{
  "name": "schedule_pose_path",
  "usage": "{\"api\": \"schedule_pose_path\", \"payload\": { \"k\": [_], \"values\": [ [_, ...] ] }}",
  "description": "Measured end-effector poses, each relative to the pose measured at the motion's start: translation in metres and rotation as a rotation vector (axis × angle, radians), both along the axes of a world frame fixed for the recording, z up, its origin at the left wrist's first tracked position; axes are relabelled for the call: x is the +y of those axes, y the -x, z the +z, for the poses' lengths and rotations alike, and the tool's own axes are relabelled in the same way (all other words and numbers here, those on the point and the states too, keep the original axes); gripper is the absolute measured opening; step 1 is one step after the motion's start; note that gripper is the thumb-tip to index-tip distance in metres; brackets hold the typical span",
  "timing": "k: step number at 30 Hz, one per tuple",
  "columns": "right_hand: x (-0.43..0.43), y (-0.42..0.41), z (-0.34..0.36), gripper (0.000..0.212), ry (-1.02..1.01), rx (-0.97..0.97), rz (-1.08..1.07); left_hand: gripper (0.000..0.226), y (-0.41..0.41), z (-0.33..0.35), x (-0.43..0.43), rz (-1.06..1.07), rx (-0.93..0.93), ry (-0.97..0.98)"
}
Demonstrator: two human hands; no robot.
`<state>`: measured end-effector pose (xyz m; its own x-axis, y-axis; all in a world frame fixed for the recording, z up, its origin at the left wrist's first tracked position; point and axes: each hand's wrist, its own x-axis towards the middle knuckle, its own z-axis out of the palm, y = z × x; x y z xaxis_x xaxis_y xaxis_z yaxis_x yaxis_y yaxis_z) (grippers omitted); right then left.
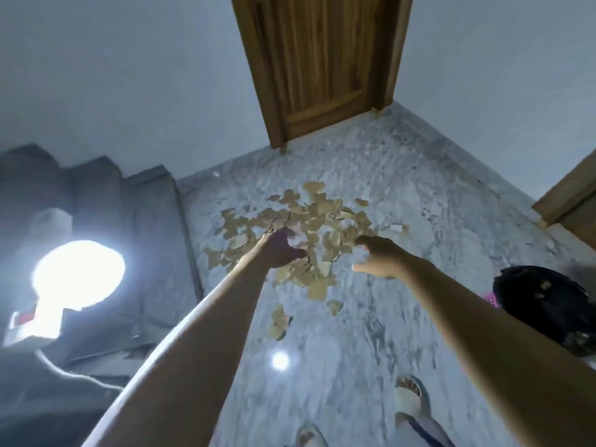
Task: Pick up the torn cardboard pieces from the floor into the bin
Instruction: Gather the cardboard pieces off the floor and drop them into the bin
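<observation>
Several torn brown cardboard pieces (322,217) lie scattered in a heap on the grey marbled floor (419,227). A few more pieces (279,321) lie closer to me. My left hand (279,250) is over the left side of the heap, fingers curled, blurred; whether it holds anything is unclear. My right hand (377,256) hovers over the heap's right edge with thumb and fingers apart and nothing in it. A black bin (545,304) with a few cardboard bits inside stands at the right edge.
A wooden door (319,66) is straight ahead, another wooden frame (571,201) at the right. A dark sofa (129,240) runs along the left. A bright lamp (77,275) with a white cable glares at the left. My sandalled feet (412,398) are at the bottom.
</observation>
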<state>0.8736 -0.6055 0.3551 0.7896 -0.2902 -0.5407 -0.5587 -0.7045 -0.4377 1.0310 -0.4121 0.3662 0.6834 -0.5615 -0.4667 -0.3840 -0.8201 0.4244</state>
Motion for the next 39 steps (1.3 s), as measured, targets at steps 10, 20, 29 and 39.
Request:
{"api": "schedule_pose_path", "payload": {
  "k": [10, 20, 29, 39],
  "values": [
    [0.089, -0.112, -0.084, 0.067, -0.048, 0.139, 0.156, 0.078, -0.063, -0.097, 0.108, 0.081, 0.104, -0.178],
    [0.066, -0.167, -0.379, 0.055, 0.040, 0.313, 0.145, 0.105, -0.127, -0.376, 0.107, -0.014, 0.224, -0.378],
    [0.042, -0.180, -0.694, 0.072, 0.211, 0.452, 0.095, 0.112, -0.141, -0.699, 0.111, -0.268, 0.206, -0.511],
    [0.011, -0.177, -0.829, 0.048, 0.386, 0.209, 0.162, 0.052, -0.159, -0.839, 0.089, -0.428, 0.030, -0.176]
  ]
}}
